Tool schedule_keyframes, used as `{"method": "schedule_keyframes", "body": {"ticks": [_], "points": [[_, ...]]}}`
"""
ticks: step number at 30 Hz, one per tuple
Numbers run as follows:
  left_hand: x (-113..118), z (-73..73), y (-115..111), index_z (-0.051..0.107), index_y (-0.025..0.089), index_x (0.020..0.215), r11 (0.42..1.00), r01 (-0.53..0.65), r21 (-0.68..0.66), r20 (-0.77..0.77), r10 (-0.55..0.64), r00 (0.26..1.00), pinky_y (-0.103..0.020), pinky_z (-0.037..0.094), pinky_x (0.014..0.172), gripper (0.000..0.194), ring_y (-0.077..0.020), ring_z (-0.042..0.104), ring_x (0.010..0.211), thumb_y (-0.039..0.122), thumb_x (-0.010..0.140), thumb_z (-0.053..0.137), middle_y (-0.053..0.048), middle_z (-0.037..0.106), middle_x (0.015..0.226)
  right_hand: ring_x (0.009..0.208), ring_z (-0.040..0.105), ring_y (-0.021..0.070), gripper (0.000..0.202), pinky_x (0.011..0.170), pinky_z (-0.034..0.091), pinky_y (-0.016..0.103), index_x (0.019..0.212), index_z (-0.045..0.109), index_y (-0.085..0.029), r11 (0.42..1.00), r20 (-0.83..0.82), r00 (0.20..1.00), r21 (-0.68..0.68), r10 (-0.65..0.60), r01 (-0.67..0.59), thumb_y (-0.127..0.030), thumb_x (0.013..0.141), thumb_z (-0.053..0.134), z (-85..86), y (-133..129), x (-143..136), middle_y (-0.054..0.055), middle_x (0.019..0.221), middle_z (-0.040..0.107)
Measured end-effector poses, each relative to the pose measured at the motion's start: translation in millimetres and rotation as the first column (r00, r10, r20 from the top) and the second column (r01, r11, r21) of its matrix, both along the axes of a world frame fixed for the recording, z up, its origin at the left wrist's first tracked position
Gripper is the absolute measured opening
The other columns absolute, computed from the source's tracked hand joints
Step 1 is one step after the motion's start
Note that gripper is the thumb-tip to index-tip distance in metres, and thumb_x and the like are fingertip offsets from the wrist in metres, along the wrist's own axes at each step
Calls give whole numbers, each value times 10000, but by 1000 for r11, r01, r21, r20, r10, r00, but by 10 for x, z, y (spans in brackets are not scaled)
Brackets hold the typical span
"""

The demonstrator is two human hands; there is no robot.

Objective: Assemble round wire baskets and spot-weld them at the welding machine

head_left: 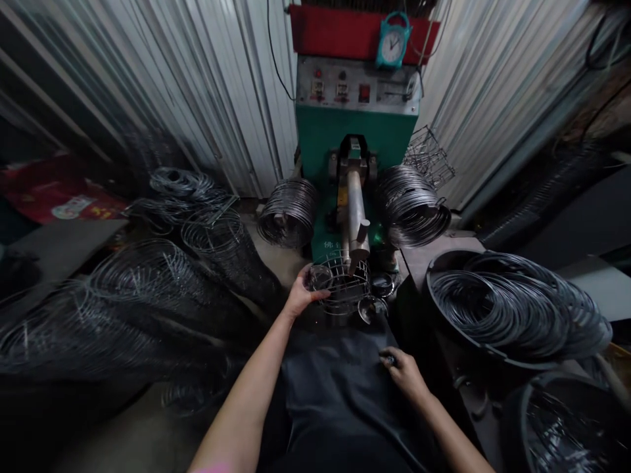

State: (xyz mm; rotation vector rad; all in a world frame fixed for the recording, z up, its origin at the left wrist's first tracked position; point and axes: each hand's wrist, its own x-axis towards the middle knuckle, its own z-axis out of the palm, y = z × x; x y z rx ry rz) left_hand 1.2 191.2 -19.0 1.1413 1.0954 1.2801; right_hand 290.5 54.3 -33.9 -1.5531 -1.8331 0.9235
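My left hand (302,293) grips the left side of a round wire basket (340,307), thumb over its rim. The basket sits under the metal arm (355,203) of a green welding machine (323,131), whose tip reaches down to it. Over the dark apron (335,381), my right hand (405,374) is closed, its fingers curled around something small and dark that I cannot make out. Small metal rings (372,307) lie just right of the basket, between it and my right hand.
Wire coils (288,213) hang left of the arm, and another bundle of wire rings (411,203) hangs right. A black tub (434,309) holds several wire rings. Stacks of wire frames (138,276) stand at left. A blue clock (393,43) hangs above the control panel (382,85).
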Motion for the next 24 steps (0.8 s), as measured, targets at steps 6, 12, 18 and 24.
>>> {"method": "schedule_keyframes", "body": {"ticks": [6, 12, 18, 24], "points": [[-37, 298, -601, 404, 203, 1296, 967, 86, 240, -481, 42, 876, -441, 361, 1017, 952, -282, 468, 1164, 361, 461, 834, -102, 467, 1253, 690, 580, 145, 211, 623, 418, 221, 904, 563, -199, 977, 74, 974, -17, 214, -213, -206, 693, 562, 1013, 232, -426, 5, 776, 633], [261, 642, -877, 468, 212, 1227, 895, 220, 387, -784, 194, 590, -453, 318, 1008, 827, -301, 438, 1173, 315, 478, 802, -108, 500, 1235, 645, 555, 152, 187, 547, 340, 209, 813, 531, -195, 990, 384, 913, -10, 135, -142, -124, 645, 570, 1279, 456, -731, 11, 703, 614], [366, 789, -951, 588, 217, 1042, 869, 267, 417, -817, 229, 529, -447, 312, 976, 598, -298, 451, 1150, 300, 486, 793, -94, 520, 1229, 694, 596, 163, 189, 614, 404, 228, 828, 592, -196, 987, 263, 963, 128, 62, -99, -92, 683, 528, 1061, 373, -718, 13, 733, 645], [304, 701, -963, 622, 226, 964, 891, 224, 395, -764, 183, 619, -435, 356, 971, 559, -284, 466, 1145, 282, 448, 830, -79, 513, 1219, 822, 619, 173, 175, 734, 457, 272, 915, 659, -175, 908, 117, 920, 159, 373, -388, -192, 789, 538, 1089, 365, -572, 50, 873, 677]]}}
